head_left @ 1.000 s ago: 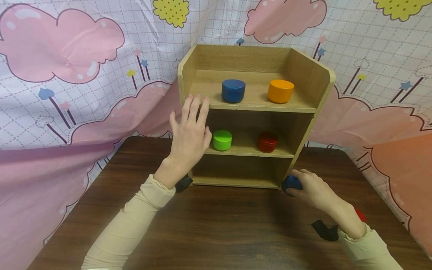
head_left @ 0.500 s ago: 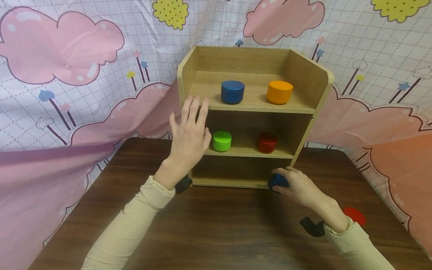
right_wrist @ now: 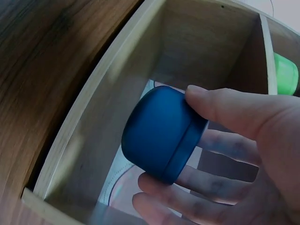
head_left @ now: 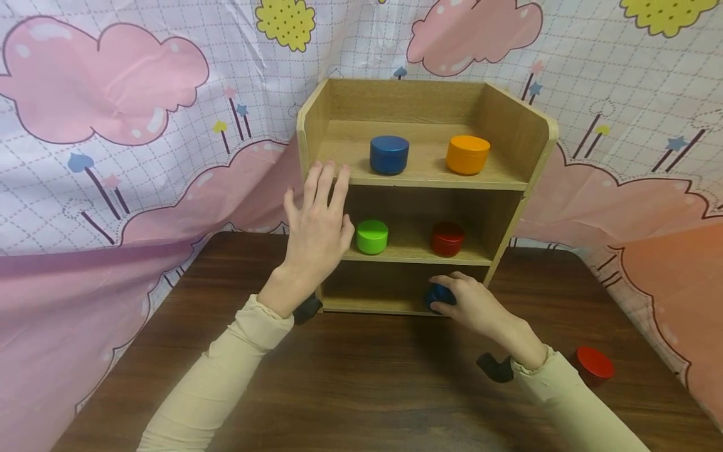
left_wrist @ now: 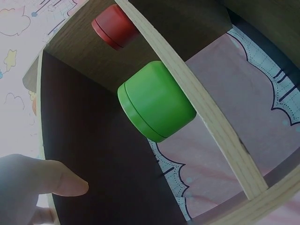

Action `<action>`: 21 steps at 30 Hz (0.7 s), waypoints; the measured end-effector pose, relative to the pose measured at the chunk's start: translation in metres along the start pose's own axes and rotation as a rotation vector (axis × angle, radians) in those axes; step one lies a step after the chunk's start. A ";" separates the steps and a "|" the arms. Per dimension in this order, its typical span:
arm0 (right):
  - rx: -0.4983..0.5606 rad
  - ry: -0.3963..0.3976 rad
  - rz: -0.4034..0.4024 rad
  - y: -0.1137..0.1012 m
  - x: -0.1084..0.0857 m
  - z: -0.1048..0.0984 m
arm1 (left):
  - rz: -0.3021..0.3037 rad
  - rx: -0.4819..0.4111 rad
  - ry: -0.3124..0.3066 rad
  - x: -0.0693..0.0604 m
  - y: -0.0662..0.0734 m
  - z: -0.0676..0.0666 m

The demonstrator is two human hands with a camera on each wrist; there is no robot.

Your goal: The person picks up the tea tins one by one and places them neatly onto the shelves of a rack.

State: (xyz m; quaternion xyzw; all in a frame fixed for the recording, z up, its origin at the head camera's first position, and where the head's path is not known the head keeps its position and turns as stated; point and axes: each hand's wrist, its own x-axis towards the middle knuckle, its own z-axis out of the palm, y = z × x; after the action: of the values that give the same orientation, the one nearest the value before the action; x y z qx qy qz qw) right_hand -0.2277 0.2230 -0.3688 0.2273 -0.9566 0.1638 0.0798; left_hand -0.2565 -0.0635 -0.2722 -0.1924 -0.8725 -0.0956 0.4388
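My right hand (head_left: 477, 306) grips a round blue tin (right_wrist: 159, 131) between thumb and fingers, at the right part of the bottom shelf (head_left: 367, 307) of a small wooden shelf unit. The right wrist view shows the tin tilted at the compartment's opening. My left hand (head_left: 316, 235) lies against the unit's left side with fingers spread and straight, holding nothing. Beside its thumb, a green tin (head_left: 372, 236) sits on the middle shelf, with a dark red tin (head_left: 447, 240) to its right. The top shelf bears another blue tin (head_left: 389, 154) and an orange tin (head_left: 468, 154).
A red tin (head_left: 593, 365) stands on the dark wooden table (head_left: 361, 389) at the right, beside my right sleeve. A patterned cloth (head_left: 237, 81) hangs behind and around the table. Black straps show by both wrists.
My right hand has carried the blue tin leftward from beside the unit's right edge to the bottom shelf opening. The red tin on the table has come into fuller view. My left hand stays put.
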 end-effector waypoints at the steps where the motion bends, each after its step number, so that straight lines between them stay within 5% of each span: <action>1: 0.004 -0.004 -0.002 -0.001 0.002 0.002 | -0.001 0.001 -0.001 0.000 0.000 0.000; 21: 0.034 -0.029 -0.050 -0.033 0.045 0.030 | 0.007 0.004 0.004 0.000 -0.001 0.002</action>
State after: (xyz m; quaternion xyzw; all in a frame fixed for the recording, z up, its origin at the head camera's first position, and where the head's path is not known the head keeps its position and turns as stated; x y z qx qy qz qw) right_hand -0.2544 0.1670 -0.3774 0.2550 -0.9487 0.1749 0.0663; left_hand -0.2586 -0.0636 -0.2734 -0.1946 -0.8711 -0.0928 0.4413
